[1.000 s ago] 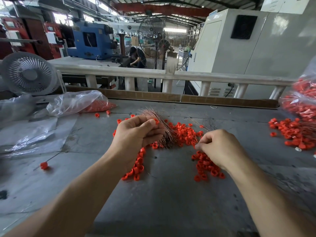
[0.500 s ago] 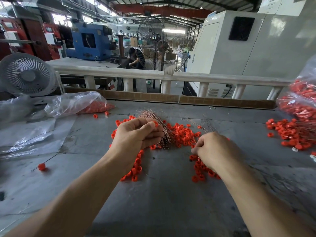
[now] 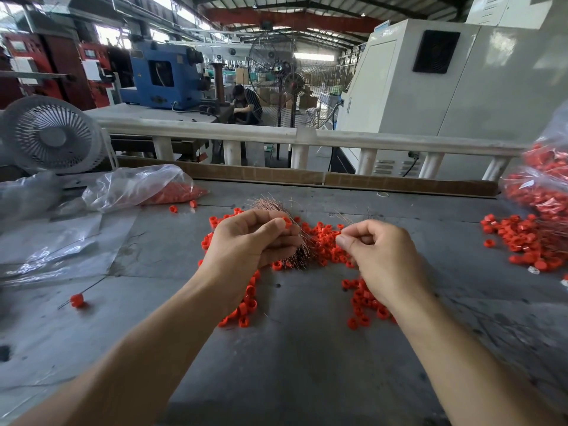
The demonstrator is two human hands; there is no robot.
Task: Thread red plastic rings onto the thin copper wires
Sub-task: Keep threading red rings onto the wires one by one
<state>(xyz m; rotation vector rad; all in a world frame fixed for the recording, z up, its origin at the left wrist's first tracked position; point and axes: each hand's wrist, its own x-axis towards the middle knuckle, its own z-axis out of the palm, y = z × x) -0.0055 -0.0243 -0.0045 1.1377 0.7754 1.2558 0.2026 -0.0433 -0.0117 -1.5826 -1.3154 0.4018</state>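
Observation:
My left hand (image 3: 252,241) grips a bundle of thin copper wires (image 3: 302,256) above the grey table (image 3: 292,364) and pinches one red plastic ring (image 3: 287,223) between thumb and forefinger. My right hand (image 3: 378,256) is raised just right of it, with thumb and forefinger pinched together on a thin copper wire (image 3: 344,218) whose far end fans out behind the hand. Loose red rings (image 3: 322,238) lie scattered on the table under and between both hands.
A clear bag of red rings (image 3: 144,189) lies at the left, another bag (image 3: 544,182) and a heap of rings (image 3: 522,241) at the right. One ring on a wire (image 3: 76,300) rests at the near left. A white fan (image 3: 50,136) and a railing (image 3: 307,138) stand behind.
My right hand has lifted off the ring pile and moved up toward the left hand, pinching a wire. A red ring now shows at my left thumb tip.

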